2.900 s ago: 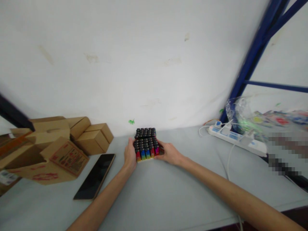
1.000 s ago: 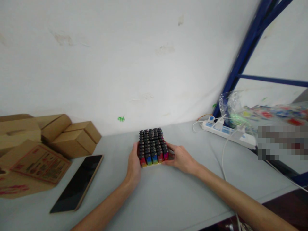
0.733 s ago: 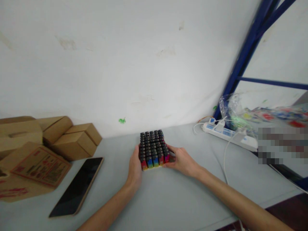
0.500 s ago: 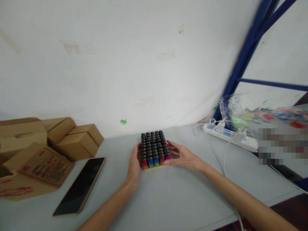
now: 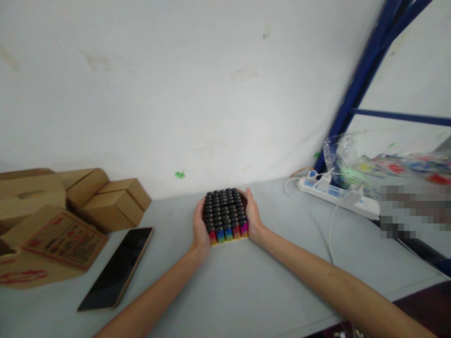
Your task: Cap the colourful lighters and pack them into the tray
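Observation:
A tight block of lighters (image 5: 227,218) stands upright in rows on the grey table, black tops up, with red, blue, orange and purple bodies showing at the front. My left hand (image 5: 201,225) presses along the block's left side, its fingers partly hidden behind it. Against the right side lies my right hand (image 5: 252,213), palm inward, with fingers reaching round toward the back and the thumb up. Both hands hold the block between them.
To the left lie a black tablet-like slab (image 5: 118,268) and several cardboard boxes (image 5: 116,206). A white power strip (image 5: 338,196) with plugs and cables sits at the back right, near a blue metal frame (image 5: 362,70) and a clear plastic bag (image 5: 394,166). A wall rises behind.
My right hand has moved from the block's front right corner to flat along its right side. The lighters now sit closer together; my left hand stays at the left side.

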A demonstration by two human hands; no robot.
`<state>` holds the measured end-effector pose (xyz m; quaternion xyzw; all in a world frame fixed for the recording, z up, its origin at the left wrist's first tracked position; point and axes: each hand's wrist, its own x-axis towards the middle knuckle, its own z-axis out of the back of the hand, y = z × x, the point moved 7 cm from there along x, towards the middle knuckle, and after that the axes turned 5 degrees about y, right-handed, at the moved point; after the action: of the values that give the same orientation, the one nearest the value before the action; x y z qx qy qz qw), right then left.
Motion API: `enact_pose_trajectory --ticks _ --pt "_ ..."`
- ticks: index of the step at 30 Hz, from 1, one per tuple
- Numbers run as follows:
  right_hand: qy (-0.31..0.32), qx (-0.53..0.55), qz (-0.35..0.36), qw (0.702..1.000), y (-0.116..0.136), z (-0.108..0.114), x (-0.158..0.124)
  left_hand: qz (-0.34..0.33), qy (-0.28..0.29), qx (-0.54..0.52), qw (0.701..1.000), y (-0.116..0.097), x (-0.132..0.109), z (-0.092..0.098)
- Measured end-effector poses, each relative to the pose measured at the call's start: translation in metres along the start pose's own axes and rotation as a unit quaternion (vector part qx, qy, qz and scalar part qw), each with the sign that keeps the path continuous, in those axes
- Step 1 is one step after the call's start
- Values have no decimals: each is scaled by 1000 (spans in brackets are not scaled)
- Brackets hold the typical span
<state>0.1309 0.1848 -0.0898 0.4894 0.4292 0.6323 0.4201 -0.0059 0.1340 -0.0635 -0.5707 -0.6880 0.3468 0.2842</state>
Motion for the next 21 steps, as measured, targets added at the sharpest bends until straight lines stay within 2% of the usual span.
enact_pose_trajectory --ticks 4,9,14,18,20,21 --pt "-101 205 -72 971 -13 12 -3 0 -12 -12 1000 3 3 6" --pt "-127 294 -76 944 -13 11 -6 -11 -15 -14 1000 4 5 9" --pt "-56 267 -90 958 -3 18 -5 -19 3 24 1000 0 10 13" --pt "-11 165 -121 979 8 46 -7 -19 11 79 997 -11 8 37" --pt "51 131 -98 985 21 55 -11 -21 28 114 993 -17 3 51" --pt "88 113 -75 987 29 57 -14 -30 62 174 982 -21 0 53"
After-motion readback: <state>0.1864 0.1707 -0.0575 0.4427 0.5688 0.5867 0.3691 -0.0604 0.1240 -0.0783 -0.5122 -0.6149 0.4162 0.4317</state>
